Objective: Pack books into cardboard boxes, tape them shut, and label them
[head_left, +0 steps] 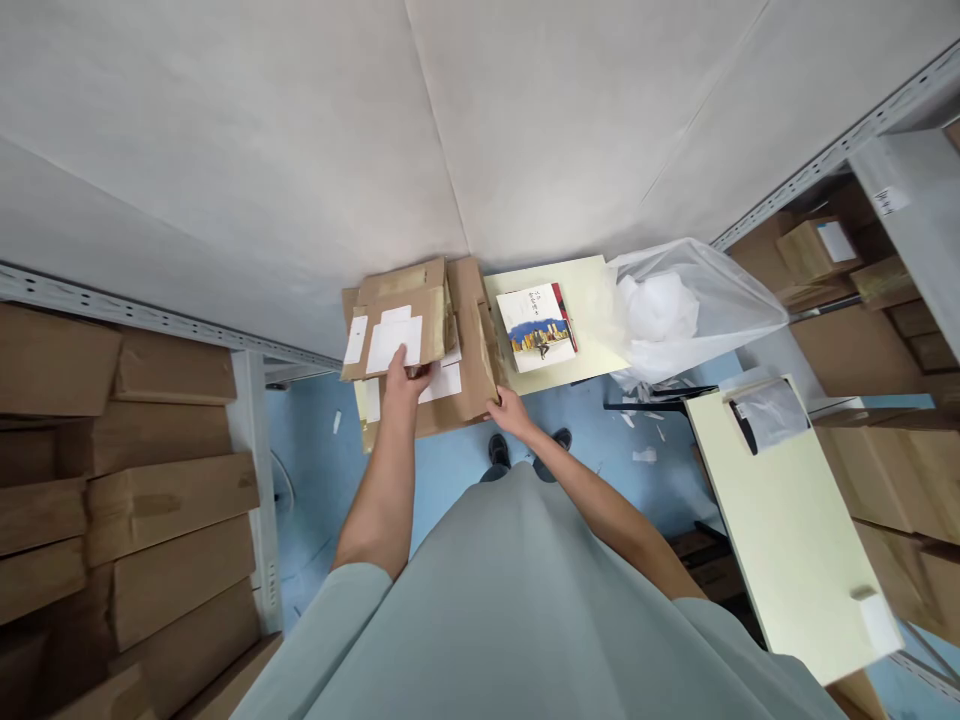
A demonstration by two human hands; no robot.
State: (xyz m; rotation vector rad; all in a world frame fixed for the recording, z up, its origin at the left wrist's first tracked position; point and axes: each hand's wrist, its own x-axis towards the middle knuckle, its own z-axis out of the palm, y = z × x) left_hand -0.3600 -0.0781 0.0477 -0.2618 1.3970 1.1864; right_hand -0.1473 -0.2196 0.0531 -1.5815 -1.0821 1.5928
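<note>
Flattened cardboard pieces lie stacked at the left of a pale yellow table (592, 275). My left hand (405, 378) grips the front edge of the upper cardboard piece (429, 305), its thumb on a white label and its other fingers partly hidden underneath. With closed fingers, my right hand (511, 412) pinches the near right corner of a larger cardboard sheet (471, 350), whose right side has a raised fold. To the right of that sheet rests a book (534, 312) with a white, blue and yellow cover, lying over something red.
A clear plastic bag (720, 310) with white material inside sits at the table's right end. A second table (780, 550) stands at right, holding a grey plastic package (772, 415). Shelves of cardboard boxes (180, 500) flank both sides. Paper scraps litter the blue floor (307, 520).
</note>
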